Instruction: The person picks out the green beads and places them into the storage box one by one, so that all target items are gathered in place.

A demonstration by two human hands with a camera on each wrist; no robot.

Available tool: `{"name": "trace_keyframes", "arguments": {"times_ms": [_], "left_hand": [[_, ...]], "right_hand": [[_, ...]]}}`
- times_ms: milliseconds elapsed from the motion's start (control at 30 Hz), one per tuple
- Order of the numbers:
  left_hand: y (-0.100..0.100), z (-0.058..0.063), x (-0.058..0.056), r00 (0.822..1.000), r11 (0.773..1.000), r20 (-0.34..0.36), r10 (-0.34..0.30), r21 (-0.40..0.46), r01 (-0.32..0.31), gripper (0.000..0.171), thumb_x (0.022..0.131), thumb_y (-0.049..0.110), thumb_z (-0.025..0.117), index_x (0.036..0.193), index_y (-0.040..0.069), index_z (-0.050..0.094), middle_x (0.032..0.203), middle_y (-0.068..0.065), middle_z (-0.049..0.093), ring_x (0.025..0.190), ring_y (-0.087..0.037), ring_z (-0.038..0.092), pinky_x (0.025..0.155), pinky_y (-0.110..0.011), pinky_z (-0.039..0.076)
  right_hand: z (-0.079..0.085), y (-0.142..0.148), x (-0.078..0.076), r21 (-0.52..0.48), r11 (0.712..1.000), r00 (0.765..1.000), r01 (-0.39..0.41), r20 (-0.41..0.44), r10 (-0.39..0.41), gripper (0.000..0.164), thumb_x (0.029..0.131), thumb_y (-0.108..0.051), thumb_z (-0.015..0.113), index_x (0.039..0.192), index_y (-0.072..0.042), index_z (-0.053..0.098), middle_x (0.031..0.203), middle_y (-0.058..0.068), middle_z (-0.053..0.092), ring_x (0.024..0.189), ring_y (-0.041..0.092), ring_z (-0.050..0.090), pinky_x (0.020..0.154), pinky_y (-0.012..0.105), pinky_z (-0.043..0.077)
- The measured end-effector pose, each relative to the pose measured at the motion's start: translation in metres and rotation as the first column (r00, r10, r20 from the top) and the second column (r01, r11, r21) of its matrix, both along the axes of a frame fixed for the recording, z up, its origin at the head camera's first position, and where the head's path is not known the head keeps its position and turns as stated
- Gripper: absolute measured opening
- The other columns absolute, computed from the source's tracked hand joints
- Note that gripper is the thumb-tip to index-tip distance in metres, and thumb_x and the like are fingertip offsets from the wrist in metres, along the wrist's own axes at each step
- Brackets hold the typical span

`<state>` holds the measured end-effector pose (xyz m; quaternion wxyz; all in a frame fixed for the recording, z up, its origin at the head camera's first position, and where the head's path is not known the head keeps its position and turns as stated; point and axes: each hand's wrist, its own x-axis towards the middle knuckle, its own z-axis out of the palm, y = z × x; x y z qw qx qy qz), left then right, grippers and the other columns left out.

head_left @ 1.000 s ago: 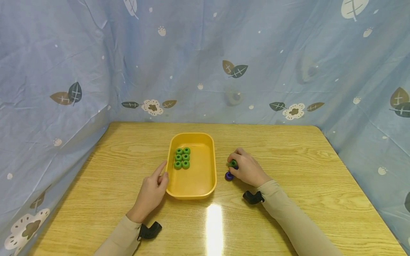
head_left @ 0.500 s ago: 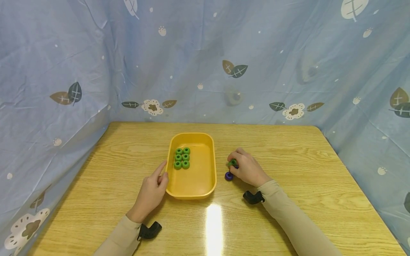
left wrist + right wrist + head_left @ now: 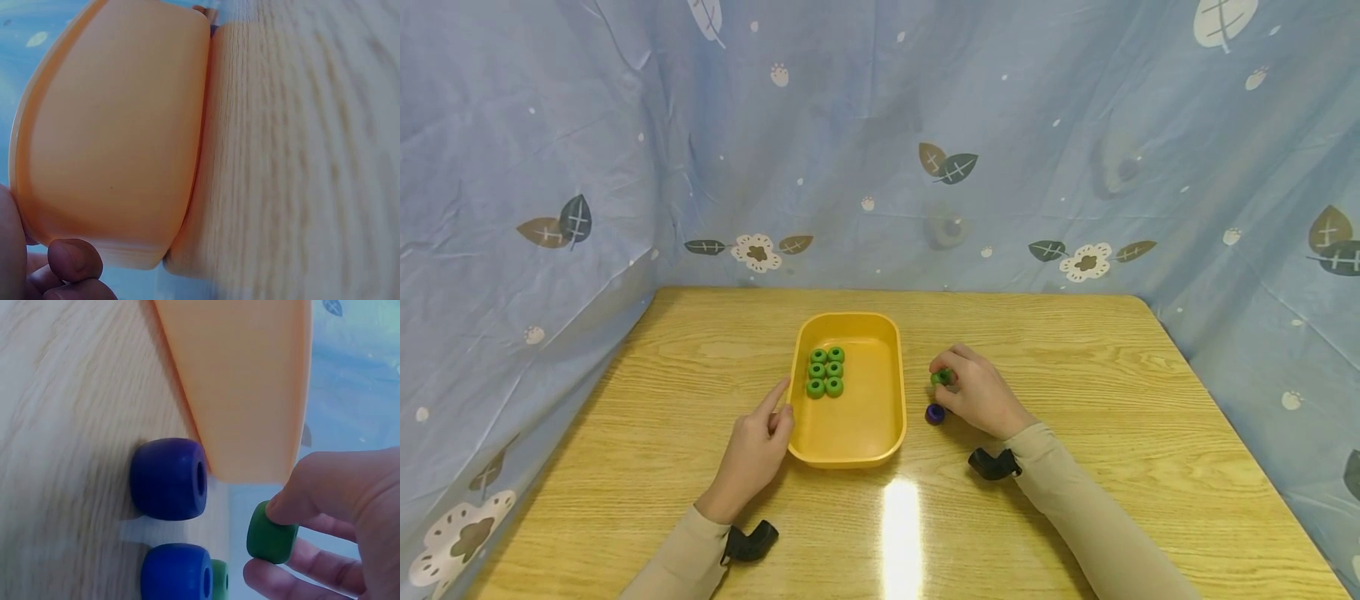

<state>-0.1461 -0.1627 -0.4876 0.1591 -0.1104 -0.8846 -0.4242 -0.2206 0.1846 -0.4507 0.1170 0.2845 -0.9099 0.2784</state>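
My right hand (image 3: pixel 976 392) pinches a green bead (image 3: pixel 272 532) between thumb and fingers, above the table just right of the yellow tray (image 3: pixel 891 454). Below it in the head view, a dark blue bead (image 3: pixel 935 414) sits on the wood. The right wrist view shows a second blue bead (image 3: pixel 176 572), with part of another green bead (image 3: pixel 219 579) behind it; the hand covers these in the head view. My left hand (image 3: pixel 752 450) rests at the tray's left rim, index finger extended and thumb against the side. Inside the tray, several green beads (image 3: pixel 826 371) stand in two columns at the left.
The wooden table (image 3: pixel 1060 350) extends around the tray on all sides. A blue curtain (image 3: pixel 865 142) with a leaf pattern hangs behind it and at both sides. Black wrist mounts (image 3: pixel 992 463) sit on both sleeves.
The pinched green bead has come up and slightly left, away from the blue beads, with my right hand shifting a little the same way. My left hand and the tray stay put.
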Motion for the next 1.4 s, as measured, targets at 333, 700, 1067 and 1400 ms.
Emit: {"name": "trace_keyframes", "arguments": {"times_ms": [333,700,1067,1400], "left_hand": [[0.000,0.001,0.001,1.000,1.000,0.002,0.002,0.000,-0.002,0.046,0.106,0.008,0.054,0.151,-0.002,0.051,0.051,0.014,0.029,0.044,0.005,0.021,0.043,-0.019,0.025],[0.001,0.000,0.001,1.000,1.000,0.016,-0.001,0.015,0.001,0.046,0.107,0.010,0.053,0.151,-0.002,0.051,0.052,0.014,0.029,0.046,0.004,0.020,0.046,-0.019,0.024],[0.001,0.001,0.002,1.000,1.000,0.013,-0.002,0.011,0.001,0.047,0.106,0.008,0.054,0.152,-0.002,0.051,0.051,0.013,0.031,0.045,0.003,0.021,0.045,-0.020,0.025],[0.000,0.000,0.001,1.000,1.000,0.022,-0.005,0.009,0.005,0.047,0.108,0.011,0.052,0.153,-0.002,0.050,0.051,0.013,0.031,0.045,0.004,0.020,0.045,-0.020,0.025]], "right_hand": [[0.010,-0.007,0.009,-0.048,0.998,0.997,-0.042,-0.072,0.038,0.018,0.090,-0.004,0.074,0.106,-0.012,0.071,0.103,0.002,0.063,0.082,0.016,0.060,0.070,0.029,0.052],[0.021,-0.016,0.016,-0.089,0.990,0.988,-0.108,-0.121,0.097,0.019,0.089,0.000,0.072,0.106,-0.009,0.070,0.108,0.004,0.064,0.081,0.020,0.061,0.071,0.029,0.053],[0.043,-0.035,0.020,-0.026,0.992,0.985,-0.125,-0.119,0.121,0.020,0.091,-0.003,0.072,0.109,-0.011,0.071,0.108,0.001,0.065,0.085,0.017,0.059,0.070,0.028,0.050],[0.059,-0.064,0.021,0.019,0.969,0.961,-0.246,-0.126,0.247,0.019,0.091,-0.002,0.073,0.108,-0.009,0.070,0.107,0.002,0.063,0.084,0.016,0.063,0.073,0.025,0.054]]}}
